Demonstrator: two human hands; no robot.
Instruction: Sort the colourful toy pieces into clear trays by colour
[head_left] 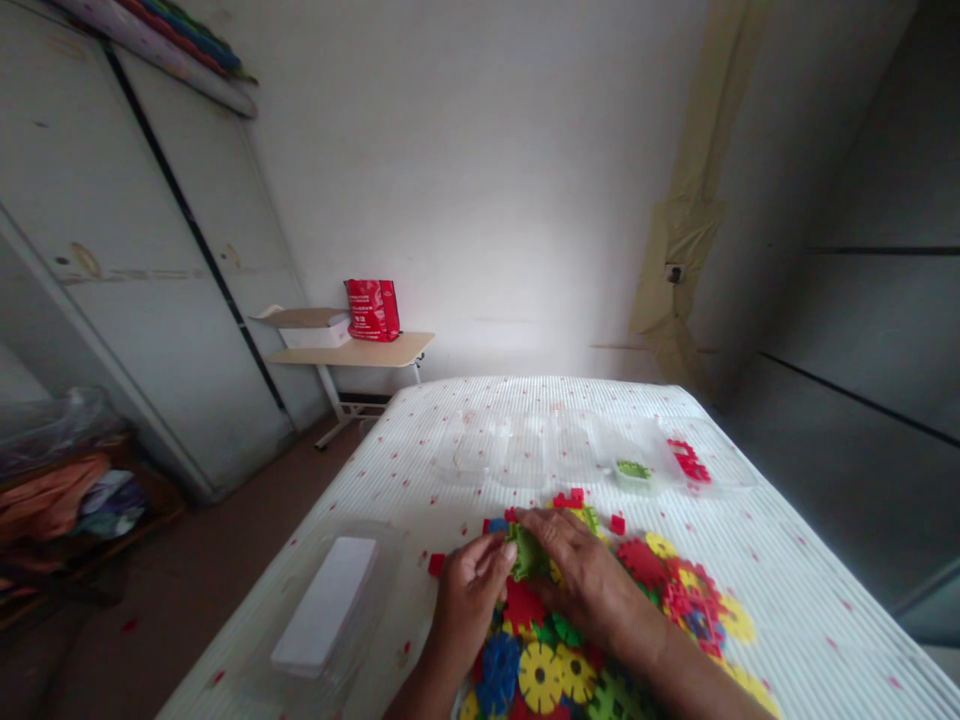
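A green notched plastic piece is pinched between the thumb and fingers of my left hand. My right hand reaches across the pile from the right, its fingers stretched out just behind the green piece. Its thumb and fingertips are partly hidden. Below and around both hands lies a heap of red, yellow, blue and green interlocking plastic pieces, among them a yellow notched disc and a blue one. A loose red piece rests left of my left hand.
Behind the heap stands a clear divided tray, with a green piece and red pieces in its right compartments. At left lies a clear plastic lid with a white label. A side table carries a red bag.
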